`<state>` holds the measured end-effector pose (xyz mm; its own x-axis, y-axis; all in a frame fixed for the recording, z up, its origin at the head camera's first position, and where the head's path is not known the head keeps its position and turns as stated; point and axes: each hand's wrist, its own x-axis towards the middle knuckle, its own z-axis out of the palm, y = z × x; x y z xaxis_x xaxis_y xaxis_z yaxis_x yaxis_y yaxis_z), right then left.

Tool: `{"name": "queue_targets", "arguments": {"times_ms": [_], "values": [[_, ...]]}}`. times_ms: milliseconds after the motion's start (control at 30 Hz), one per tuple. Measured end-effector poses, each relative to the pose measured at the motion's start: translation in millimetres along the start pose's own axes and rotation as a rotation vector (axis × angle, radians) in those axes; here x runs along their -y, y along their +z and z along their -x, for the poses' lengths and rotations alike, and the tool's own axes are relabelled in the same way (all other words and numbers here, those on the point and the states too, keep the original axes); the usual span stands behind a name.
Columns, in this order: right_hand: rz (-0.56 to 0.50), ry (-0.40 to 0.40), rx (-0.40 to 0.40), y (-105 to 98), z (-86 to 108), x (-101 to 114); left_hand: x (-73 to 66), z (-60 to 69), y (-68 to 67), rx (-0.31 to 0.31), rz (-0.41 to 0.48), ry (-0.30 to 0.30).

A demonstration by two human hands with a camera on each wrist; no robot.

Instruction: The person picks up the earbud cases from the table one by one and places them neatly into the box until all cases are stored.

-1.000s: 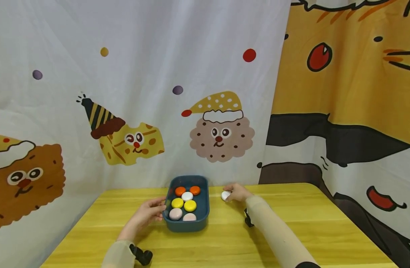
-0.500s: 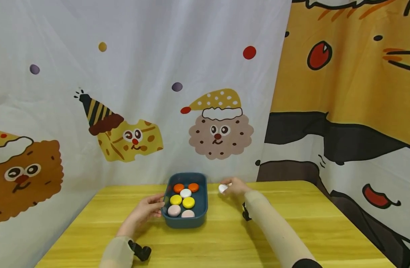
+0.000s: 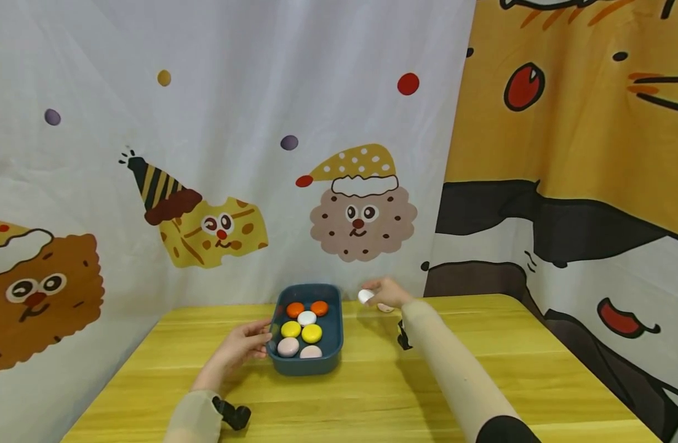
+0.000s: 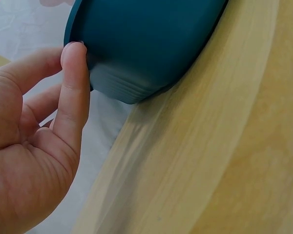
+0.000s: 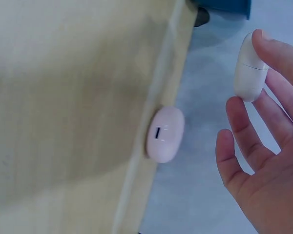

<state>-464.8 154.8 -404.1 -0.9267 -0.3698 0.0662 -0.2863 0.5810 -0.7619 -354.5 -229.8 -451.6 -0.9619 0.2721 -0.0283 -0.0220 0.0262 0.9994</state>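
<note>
My right hand [image 3: 391,292] holds a white, rounded, pebble-like case [image 5: 250,68] above the table's far side, to the right of the box. A thin seam runs across the case, which sits between thumb and fingers. Below and beside it, a pink rounded case [image 5: 165,134] with a small dark slot lies on the table, partly hidden by the hand in the head view. The left hand [image 3: 240,349] pinches the left side of a dark teal box [image 3: 307,367] at its rim. Inside are two orange cases, a white case [image 3: 307,318], two yellow cases and two pale pink ones.
The box stands on a yellow wood-grain table [image 3: 339,409], close to its far edge. Directly behind hangs a white curtain [image 3: 234,123] with cartoon prints, and an orange-and-black printed curtain [image 3: 494,135] covers the right side.
My right hand has lifted the white case off the table and moved slightly away and left, uncovering part of the pink case. The left hand keeps its place at the box.
</note>
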Motion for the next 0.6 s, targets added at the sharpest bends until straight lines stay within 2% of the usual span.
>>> {"name": "queue_targets", "arguments": {"times_ms": [400,600], "values": [[0.054,-0.055,0.001,-15,0.2,21,2.4,-1.2,0.3,-0.019,0.006,0.003],[0.082,-0.07,-0.007,-20,-4.0,23,2.2,-0.6,0.1,0.001,0.009,0.011]]}}
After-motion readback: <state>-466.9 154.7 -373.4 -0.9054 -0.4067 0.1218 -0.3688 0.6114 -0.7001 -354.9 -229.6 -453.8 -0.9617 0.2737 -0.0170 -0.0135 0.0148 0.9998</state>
